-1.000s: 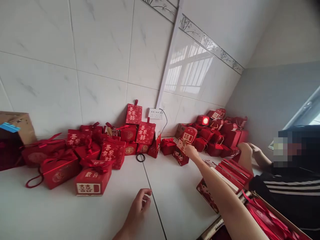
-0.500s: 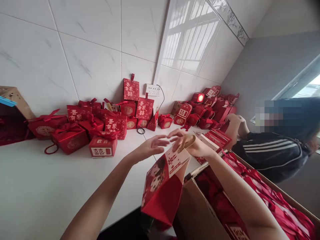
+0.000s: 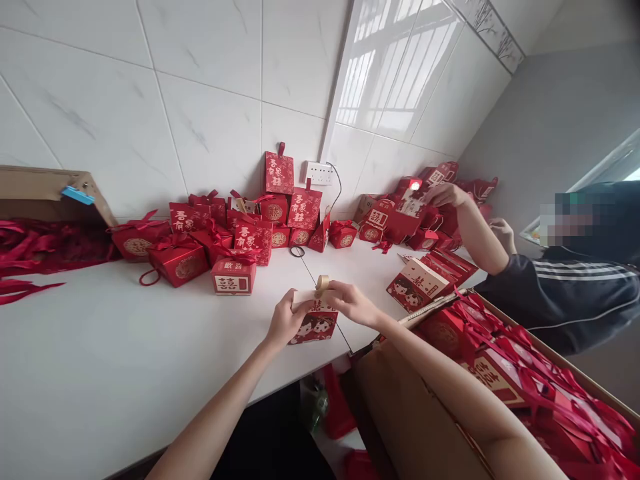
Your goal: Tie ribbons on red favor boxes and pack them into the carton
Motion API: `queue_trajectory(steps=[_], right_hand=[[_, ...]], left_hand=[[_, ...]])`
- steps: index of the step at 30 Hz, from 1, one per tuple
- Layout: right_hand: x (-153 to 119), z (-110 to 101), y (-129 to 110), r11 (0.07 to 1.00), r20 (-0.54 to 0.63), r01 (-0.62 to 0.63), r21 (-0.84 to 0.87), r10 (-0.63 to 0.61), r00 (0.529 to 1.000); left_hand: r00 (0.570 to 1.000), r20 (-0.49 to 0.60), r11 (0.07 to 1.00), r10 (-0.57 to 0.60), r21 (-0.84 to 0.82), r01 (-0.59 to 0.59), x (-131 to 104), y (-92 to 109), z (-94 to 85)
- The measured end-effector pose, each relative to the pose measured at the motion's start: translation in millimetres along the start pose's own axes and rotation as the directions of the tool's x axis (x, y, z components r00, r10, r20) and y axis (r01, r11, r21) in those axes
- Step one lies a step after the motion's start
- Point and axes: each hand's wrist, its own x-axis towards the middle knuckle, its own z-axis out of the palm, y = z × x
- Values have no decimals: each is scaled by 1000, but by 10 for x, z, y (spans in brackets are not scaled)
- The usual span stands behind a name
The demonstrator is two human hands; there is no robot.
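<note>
A red and cream gift box (image 3: 315,328) with cartoon figures on its front stands on the white table (image 3: 125,360) before me. My left hand (image 3: 283,323) grips its upper left side, thumb across the pale top edge. On the other side, my right hand (image 3: 353,304) has its fingers closed at the box's top right. A curled gold-tan strip (image 3: 323,283) rises at those fingertips; whether it is joined to the box cannot be made out. Part of the box's top is hidden behind my fingers.
Several finished-looking red boxes (image 3: 183,260) line the wall, under a socket strip (image 3: 320,173). A carton (image 3: 505,320) of red ribboned boxes stands at right, near flat box pieces (image 3: 417,283). A co-worker's hand (image 3: 445,195) reaches across the pile. Another carton (image 3: 45,183) holds red ribbons.
The box has gone from tilted over the table's edge to standing on the table. My left hand has taken hold of it. The co-worker's arm now reaches toward the pile.
</note>
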Motion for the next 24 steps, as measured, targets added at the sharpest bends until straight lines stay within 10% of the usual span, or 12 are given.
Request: queue_trajectory(steps=[11,24], right_hand=[[3,143,54,1000,-124,-24,15,26,992],[-70,33,-257,992,-70,-83,92,90,993]], left_hand=[[976,118,976,185,99,-197,282,376,-63],[997,32,994,-72,-80,74,221,590,-62]])
